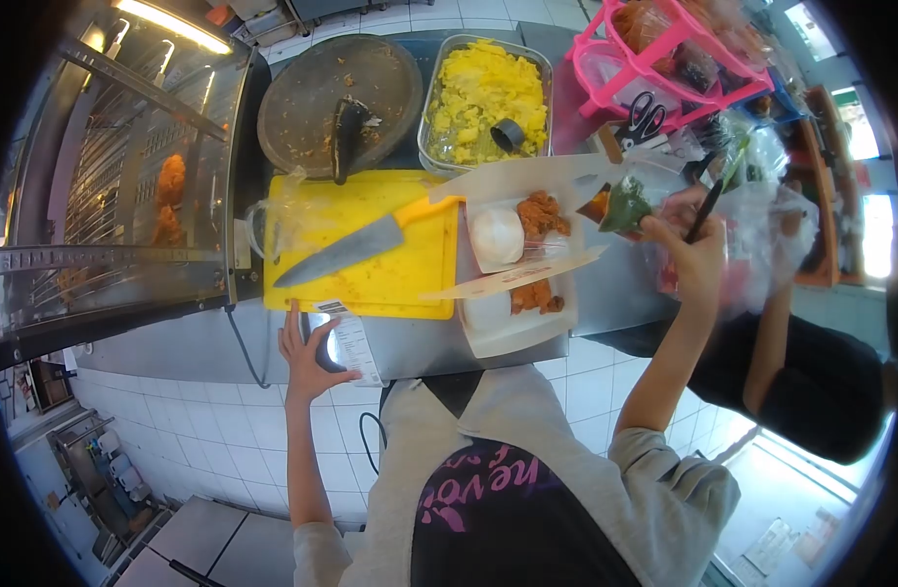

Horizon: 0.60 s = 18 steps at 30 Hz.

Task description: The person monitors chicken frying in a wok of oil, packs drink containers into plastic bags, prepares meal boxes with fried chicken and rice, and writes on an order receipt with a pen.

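My left hand (310, 354) is at the front edge of the yellow cutting board (425, 279). Its fingers are apart, and the thumb reaches onto a printed receipt (353, 344). My right hand (692, 249) is closed around a slim black pen-like stick (704, 210). Its thumb side meets a small clear bag with green leaves and something orange (625, 205); whether it grips the bag, I cannot tell. Between my hands stand open paper boxes: the rear one holds a white rice mound (497, 237) and fried chicken (542, 215), the front one has more chicken (535, 297).
A large knife (356, 256) with a yellow handle lies on the board. Behind are a round chopping block (307, 98), a tray of yellow food (469, 98) and a pink rack (606, 88). A glass cabinet (126, 205) stands left. At right, another person's hand (789, 230) is among plastic bags.
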Available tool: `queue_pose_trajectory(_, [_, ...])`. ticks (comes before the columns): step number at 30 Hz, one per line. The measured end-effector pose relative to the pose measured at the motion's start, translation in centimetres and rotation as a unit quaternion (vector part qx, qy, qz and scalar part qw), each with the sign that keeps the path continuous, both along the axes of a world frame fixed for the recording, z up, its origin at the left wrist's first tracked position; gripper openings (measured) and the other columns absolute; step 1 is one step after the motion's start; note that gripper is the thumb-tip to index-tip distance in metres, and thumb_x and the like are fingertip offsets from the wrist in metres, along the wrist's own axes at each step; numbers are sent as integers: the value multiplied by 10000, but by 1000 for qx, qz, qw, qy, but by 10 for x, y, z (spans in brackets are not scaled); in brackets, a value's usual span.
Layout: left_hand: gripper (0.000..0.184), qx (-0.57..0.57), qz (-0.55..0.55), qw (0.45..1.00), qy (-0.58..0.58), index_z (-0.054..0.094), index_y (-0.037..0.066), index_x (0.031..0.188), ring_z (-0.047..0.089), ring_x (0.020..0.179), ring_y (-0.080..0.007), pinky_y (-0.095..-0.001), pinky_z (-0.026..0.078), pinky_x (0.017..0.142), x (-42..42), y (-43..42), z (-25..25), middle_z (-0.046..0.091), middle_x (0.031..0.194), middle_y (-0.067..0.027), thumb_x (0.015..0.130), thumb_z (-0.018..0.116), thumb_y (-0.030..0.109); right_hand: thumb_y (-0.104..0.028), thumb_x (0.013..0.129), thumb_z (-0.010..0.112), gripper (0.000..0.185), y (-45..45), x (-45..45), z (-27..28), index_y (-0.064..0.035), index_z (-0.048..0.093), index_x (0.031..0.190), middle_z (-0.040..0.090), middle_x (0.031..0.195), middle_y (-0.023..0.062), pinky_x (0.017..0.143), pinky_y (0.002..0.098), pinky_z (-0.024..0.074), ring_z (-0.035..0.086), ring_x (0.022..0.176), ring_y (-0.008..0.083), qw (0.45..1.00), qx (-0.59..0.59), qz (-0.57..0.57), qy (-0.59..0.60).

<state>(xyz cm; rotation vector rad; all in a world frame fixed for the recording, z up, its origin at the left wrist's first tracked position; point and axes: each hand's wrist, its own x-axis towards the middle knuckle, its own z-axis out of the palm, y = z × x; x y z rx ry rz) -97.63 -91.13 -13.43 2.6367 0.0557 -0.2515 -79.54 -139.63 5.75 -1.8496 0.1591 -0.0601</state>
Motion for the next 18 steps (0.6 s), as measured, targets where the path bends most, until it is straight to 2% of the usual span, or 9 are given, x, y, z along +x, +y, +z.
queue_pose_trajectory(1, [935, 4, 0, 1000, -3, 606, 270, 1267, -4, 1477, -375, -601, -14, 1139, 0, 0, -1, 76, 1594, -197, 452, 877, 639, 19, 705, 815, 332, -1, 0, 0, -61, 620, 962, 619, 830, -14, 508, 145, 298, 520, 642, 2, 1000, 0, -1, -1])
queue_pose_trajectory(3, [930, 2, 0, 1000, -2, 607, 270, 1265, -5, 1477, -374, -600, -12, 1138, 0, 0, -1, 76, 1595, -199, 455, 875, 642, 26, 706, 808, 344, -2, -1, -4, -43, 613, 981, 619, 917, 20, 545, 151, 391, 579, 761, 35, 999, -2, 27, -31])
queue_pose_trajectory(4, [926, -1, 0, 1000, 0, 607, 271, 1263, -6, 1478, -374, -600, -10, 1137, 0, 0, -1, 76, 1595, -201, 458, 872, 644, 26, 706, 808, 344, -2, 1, -7, -43, 613, 981, 619, 917, 20, 545, 151, 391, 579, 761, 35, 999, -2, 26, -32])
queue_pose_trajectory(6, [928, -2, -2, 1000, -6, 608, 271, 1263, -8, 1477, -375, -599, -8, 1138, 0, 0, -1, 76, 1595, -200, 456, 872, 646, 36, 708, 800, 353, -2, 10, -16, -24, 606, 997, 610, 991, 37, 604, 172, 469, 606, 833, 68, 998, 19, 66, -1])
queue_pose_trajectory(12, [944, 1, 0, 1000, -6, 608, 274, 1264, -9, 1475, -378, -596, -2, 1139, 0, 1, -1, 78, 1593, -197, 438, 876, 645, -18, 733, 795, 368, 3, 35, -44, -29, 607, 1049, 634, 933, 46, 629, 212, 498, 618, 840, 83, 987, -16, 112, 113])
queue_pose_trajectory(14, [947, 1, -1, 1000, -10, 607, 276, 1266, -8, 1475, -379, -599, -2, 1138, 0, 1, -2, 78, 1592, -197, 437, 877, 646, -42, 739, 796, 373, -4, 39, -55, -45, 609, 1061, 649, 873, 61, 632, 228, 492, 625, 786, 94, 989, -44, 124, 74])
queue_pose_trajectory(16, [942, 4, 2, 1000, 1, 604, 280, 1269, -7, 1475, -380, -603, -1, 1137, 0, 0, -1, 79, 1593, -195, 445, 873, 649, -47, 741, 796, 377, -6, 40, -58, -47, 609, 1068, 650, 835, 57, 655, 236, 485, 625, 750, 102, 983, -33, 129, 126])
queue_pose_trajectory(18, [940, 6, 1, 1000, 2, 604, 281, 1269, -6, 1475, -380, -603, 0, 1137, 0, 0, -1, 79, 1593, -194, 447, 872, 651, -47, 740, 797, 381, -7, 38, -62, -46, 605, 1069, 650, 830, 52, 660, 232, 483, 625, 744, 102, 985, -33, 123, 115])
